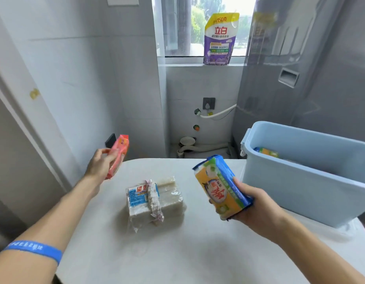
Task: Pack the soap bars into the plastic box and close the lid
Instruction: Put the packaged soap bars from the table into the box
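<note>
While both hands are loaded, the packing step is plainly under way and not finished. The left hand (102,162) is raised off the table's far left corner with its fingers wrapped around a pink soap bar (118,155), which stands tilted, its upper end pointing away from the person. The right hand (248,203) grips a yellow and blue soap pack (220,187) from below and behind, fingers closed on its lower end, the pack angled upward and held above the table (198,253), just beside the blue box (304,181). That box sits at the table's right edge, open at the top, with at least one yellow and blue pack (266,152) already lying inside near its far left end. No lid shows in this view, so where it lies cannot be told. A bundle of pale bars (155,199), wrapped in clear film and tied with a strip, rests untouched in the middle of the table between the two arms. By this reading, the next move calls for the right hand to carry its pack over the near wall of the box and lower it in, then for the left hand to cross over with the pink bar. The bundle is left to fetch afterward, and the lid must be found before closing.
</note>
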`<control>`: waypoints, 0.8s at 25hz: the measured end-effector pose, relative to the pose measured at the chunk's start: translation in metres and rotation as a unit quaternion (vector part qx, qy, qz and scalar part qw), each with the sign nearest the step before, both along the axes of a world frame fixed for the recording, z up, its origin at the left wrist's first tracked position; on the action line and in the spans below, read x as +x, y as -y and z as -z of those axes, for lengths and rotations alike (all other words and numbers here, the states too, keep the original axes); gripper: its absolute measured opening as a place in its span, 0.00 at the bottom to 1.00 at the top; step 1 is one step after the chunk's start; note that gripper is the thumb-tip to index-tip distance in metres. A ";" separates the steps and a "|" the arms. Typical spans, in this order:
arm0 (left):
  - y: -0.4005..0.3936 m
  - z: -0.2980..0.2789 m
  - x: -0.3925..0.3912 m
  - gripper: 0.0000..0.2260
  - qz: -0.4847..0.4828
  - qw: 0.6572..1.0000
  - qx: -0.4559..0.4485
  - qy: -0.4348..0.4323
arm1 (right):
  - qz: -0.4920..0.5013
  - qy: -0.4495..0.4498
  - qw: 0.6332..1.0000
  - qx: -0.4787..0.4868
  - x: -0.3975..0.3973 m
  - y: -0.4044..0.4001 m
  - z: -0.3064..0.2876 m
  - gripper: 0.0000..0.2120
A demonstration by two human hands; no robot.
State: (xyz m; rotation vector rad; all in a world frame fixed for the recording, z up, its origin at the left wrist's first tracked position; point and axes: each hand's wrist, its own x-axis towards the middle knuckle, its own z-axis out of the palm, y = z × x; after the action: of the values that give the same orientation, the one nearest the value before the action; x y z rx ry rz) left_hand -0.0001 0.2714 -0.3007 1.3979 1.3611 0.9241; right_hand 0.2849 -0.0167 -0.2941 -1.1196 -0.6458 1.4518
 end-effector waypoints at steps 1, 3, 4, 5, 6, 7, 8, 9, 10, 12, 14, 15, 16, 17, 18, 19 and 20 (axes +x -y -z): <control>0.006 -0.016 0.003 0.18 0.014 0.989 -0.043 0.144 | 0.006 -0.075 0.997 0.031 -0.003 -0.002 -0.004 0.24; 0.029 -0.044 0.020 0.23 0.125 0.920 -0.119 0.351 | 0.017 -0.182 0.980 0.081 -0.010 -0.007 -0.015 0.26; 0.043 -0.054 0.035 0.27 0.179 0.889 -0.140 0.398 | 0.032 -0.193 0.976 0.098 -0.013 -0.008 -0.021 0.26; 0.060 -0.061 0.052 0.30 0.223 0.871 -0.151 0.411 | 0.053 -0.178 0.977 0.107 -0.015 -0.009 -0.026 0.26; 0.079 -0.066 0.072 0.30 0.248 0.872 -0.154 0.394 | 0.078 -0.148 0.980 0.111 -0.015 -0.007 -0.031 0.24; 0.097 -0.069 0.089 0.28 0.254 0.884 -0.155 0.361 | 0.097 -0.116 0.983 0.109 -0.016 -0.006 -0.036 0.21; 0.114 -0.071 0.106 0.25 0.256 0.898 -0.157 0.323 | 0.115 -0.089 0.984 0.103 -0.013 -0.001 -0.041 0.17; 0.130 -0.074 0.122 0.23 0.265 0.903 -0.169 0.292 | 0.133 -0.065 0.984 0.101 -0.007 0.006 -0.049 0.14; 0.143 -0.077 0.136 0.21 0.278 0.903 -0.184 0.270 | 0.157 -0.046 0.981 0.103 0.003 0.013 -0.059 0.12; 0.163 -0.091 0.163 0.18 0.316 0.896 -0.190 0.246 | 0.217 0.008 0.969 0.118 0.031 0.030 -0.082 0.13; 0.176 -0.111 0.197 0.16 0.350 0.894 -0.150 0.236 | 0.285 0.074 0.946 0.132 0.068 0.047 -0.110 0.16; 0.179 -0.121 0.215 0.16 0.355 0.898 -0.115 0.233 | 0.322 0.105 0.932 0.133 0.087 0.053 -0.121 0.18; 0.182 -0.130 0.237 0.17 0.355 0.906 -0.072 0.219 | 0.357 0.147 0.915 0.119 0.107 0.059 -0.130 0.20; 0.184 -0.137 0.263 0.19 0.355 0.916 -0.016 0.185 | 0.385 0.210 0.894 0.088 0.129 0.065 -0.137 0.23; 0.184 -0.139 0.287 0.22 0.359 0.922 0.060 0.128 | 0.397 0.294 0.868 0.042 0.147 0.067 -0.140 0.25; 0.183 -0.137 0.308 0.24 0.367 0.919 0.134 0.051 | 0.388 0.386 0.837 -0.008 0.163 0.068 -0.140 0.26; 0.181 -0.131 0.328 0.24 0.373 0.908 0.186 -0.033 | 0.362 0.471 0.802 -0.054 0.177 0.067 -0.135 0.24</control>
State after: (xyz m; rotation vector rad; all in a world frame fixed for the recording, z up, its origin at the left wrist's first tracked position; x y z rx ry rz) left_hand 0.3282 0.0899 -0.1701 2.0476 0.5886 0.6225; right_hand 0.4616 -0.0838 -0.1592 -1.9223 -0.6724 0.1944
